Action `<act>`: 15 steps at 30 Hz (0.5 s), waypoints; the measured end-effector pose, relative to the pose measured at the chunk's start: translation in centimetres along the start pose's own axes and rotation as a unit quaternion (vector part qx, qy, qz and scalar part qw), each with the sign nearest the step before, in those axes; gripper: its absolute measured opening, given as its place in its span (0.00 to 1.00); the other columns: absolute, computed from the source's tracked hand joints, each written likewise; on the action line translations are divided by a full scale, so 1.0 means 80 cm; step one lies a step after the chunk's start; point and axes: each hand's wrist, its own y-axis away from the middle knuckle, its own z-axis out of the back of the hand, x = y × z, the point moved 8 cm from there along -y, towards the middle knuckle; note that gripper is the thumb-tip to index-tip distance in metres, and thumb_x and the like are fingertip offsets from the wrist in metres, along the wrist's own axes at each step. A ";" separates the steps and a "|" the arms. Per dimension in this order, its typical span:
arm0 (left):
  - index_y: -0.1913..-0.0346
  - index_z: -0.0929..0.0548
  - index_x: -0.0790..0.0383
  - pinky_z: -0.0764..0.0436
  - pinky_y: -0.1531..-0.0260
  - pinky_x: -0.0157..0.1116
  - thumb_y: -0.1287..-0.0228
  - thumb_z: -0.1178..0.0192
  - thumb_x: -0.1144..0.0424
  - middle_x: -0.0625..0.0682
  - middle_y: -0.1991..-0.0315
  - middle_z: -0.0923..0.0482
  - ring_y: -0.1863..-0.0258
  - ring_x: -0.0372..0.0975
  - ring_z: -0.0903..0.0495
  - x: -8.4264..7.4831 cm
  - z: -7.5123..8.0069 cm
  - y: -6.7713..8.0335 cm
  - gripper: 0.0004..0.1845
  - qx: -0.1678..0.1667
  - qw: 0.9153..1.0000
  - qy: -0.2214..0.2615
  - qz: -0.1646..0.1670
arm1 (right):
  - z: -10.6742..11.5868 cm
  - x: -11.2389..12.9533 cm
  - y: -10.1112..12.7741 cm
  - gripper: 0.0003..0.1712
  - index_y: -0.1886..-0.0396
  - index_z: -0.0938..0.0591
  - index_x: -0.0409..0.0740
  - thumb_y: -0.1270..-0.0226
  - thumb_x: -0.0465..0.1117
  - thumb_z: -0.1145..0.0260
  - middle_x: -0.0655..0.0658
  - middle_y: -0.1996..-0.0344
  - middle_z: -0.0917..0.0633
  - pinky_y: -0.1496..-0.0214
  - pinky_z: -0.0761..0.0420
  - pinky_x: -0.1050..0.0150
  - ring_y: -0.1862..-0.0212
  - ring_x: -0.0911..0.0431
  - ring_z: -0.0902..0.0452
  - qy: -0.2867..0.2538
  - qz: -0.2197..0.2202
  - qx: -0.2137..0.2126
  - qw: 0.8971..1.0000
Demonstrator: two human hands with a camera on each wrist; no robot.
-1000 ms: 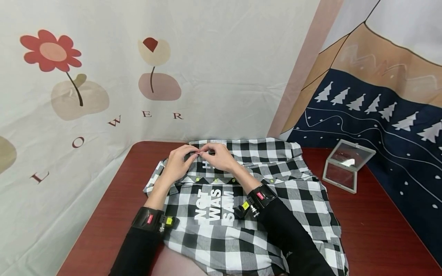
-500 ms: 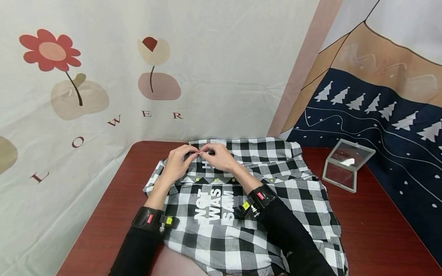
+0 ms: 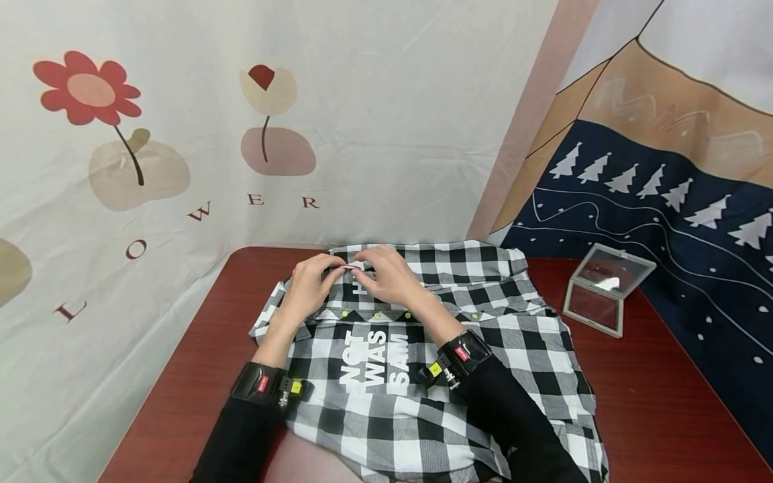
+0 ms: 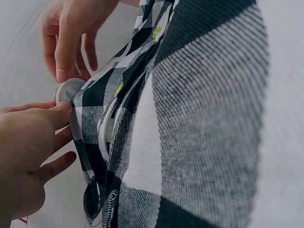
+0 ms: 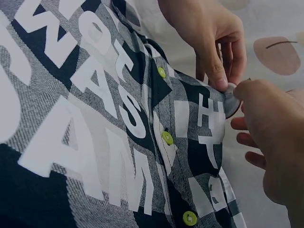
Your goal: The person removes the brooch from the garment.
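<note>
Here the checked shirt (image 3: 423,349) lies spread flat on the red-brown table (image 3: 658,396), printed lettering up, probably so its far edge stays steady for fine work. At that edge the left hand (image 3: 309,285) pinches the cloth beside a round pale button (image 4: 68,89), its thumb pressed on the fold, and the right hand (image 3: 389,275) pinches the button itself from the other side. Well right of the shirt stands an open folding mirror (image 3: 606,288).
</note>
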 end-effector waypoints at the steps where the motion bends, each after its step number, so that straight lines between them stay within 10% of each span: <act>1: 0.47 0.06 0.64 0.10 0.50 0.54 0.22 0.28 0.67 0.60 0.51 0.06 0.52 0.53 0.07 0.000 0.000 0.000 0.07 -0.002 1.000 -0.004 0.000 | 0.002 0.004 0.000 0.19 0.37 0.10 0.38 0.16 0.46 0.28 0.40 0.41 0.06 0.24 0.16 0.44 0.33 0.42 0.11 0.024 0.013 -0.006 1.000; 15: 0.48 0.07 0.61 0.10 0.51 0.53 0.21 0.27 0.64 0.57 0.52 0.06 0.53 0.51 0.07 -0.007 0.000 -0.001 0.06 0.003 0.999 -0.048 0.005 | 0.000 0.019 0.008 0.12 0.42 0.07 0.44 0.15 0.42 0.29 0.44 0.49 0.04 0.33 0.14 0.49 0.42 0.47 0.10 0.136 0.069 -0.038 0.988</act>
